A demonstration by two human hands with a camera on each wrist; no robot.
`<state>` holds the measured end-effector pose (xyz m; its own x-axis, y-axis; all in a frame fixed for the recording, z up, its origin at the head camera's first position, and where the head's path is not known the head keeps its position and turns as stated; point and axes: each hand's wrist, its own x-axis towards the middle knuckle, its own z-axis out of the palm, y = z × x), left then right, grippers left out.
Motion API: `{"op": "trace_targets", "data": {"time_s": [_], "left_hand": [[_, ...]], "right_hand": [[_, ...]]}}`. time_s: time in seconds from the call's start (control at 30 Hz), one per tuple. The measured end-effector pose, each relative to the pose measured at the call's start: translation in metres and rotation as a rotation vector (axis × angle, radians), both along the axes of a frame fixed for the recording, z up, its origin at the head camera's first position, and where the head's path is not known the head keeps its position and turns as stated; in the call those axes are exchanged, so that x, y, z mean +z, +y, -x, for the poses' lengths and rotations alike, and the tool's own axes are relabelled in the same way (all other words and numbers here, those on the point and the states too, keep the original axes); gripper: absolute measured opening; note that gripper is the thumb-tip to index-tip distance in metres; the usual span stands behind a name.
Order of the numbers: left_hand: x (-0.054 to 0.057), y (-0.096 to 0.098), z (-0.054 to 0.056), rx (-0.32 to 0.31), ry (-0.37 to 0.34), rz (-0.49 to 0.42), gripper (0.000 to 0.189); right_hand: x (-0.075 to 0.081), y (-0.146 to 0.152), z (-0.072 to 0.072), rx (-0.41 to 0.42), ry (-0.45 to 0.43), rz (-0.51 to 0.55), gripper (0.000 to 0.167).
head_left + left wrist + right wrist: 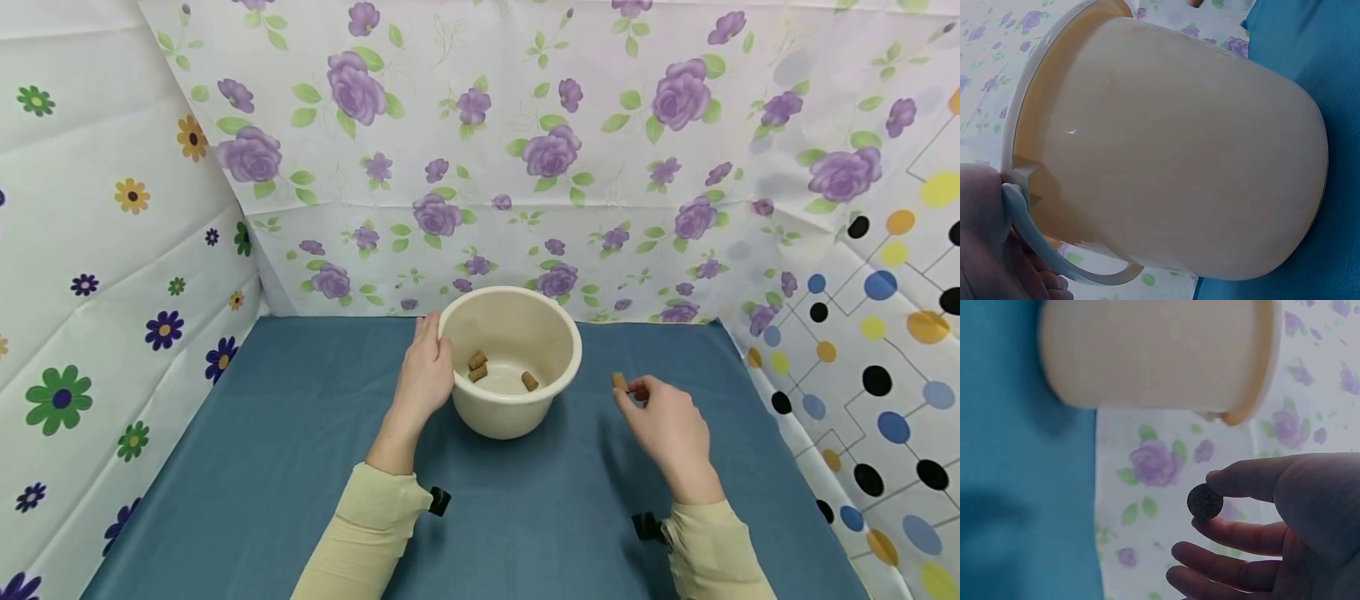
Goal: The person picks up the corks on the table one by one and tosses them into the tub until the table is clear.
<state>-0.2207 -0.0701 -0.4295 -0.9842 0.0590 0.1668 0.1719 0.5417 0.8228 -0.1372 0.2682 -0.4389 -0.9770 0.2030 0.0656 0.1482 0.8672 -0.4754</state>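
Note:
A cream plastic bucket stands upright on the blue cloth, with its mouth facing up. Inside it lie three brown corks, two side by side at the left and one cork at the right. My left hand grips the bucket's rim on the left side. Below the rim in the left wrist view, the curved handle hangs beside that hand. To the right of the bucket, my right hand pinches another cork between thumb and index finger, above the cloth; the other fingers are spread apart from it.
The blue cloth covers the work surface. Behind it rises a white sheet with purple roses. A daisy-print sheet closes the left side, and a dotted sheet the right. Both sleeves carry a small black strap end.

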Motion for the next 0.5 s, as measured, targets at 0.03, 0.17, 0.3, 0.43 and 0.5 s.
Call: {"op": "trace_targets", "data": {"time_s": [0.03,0.17,0.3,0.43,0.5], "left_hand": [[0.0,0.0,0.0,0.0,-0.001,0.001,0.058],[0.001,0.0,0.0,-0.003,-0.005,0.008,0.058],[0.002,-0.001,0.0,-0.003,-0.008,0.016,0.058],[0.002,-0.001,0.0,-0.004,-0.006,0.017,0.058],[0.001,0.0,0.0,-0.006,-0.001,0.019,0.058]], "right_hand": [[0.003,-0.002,0.001,0.004,0.011,0.0,0.048],[0.016,-0.009,0.003,0.011,0.058,0.001,0.049],[0.027,-0.015,0.008,0.038,0.114,-0.007,0.05],[0.037,-0.022,0.012,0.069,0.156,-0.017,0.049],[0.041,-0.027,0.014,0.079,0.17,-0.015,0.048]]}}
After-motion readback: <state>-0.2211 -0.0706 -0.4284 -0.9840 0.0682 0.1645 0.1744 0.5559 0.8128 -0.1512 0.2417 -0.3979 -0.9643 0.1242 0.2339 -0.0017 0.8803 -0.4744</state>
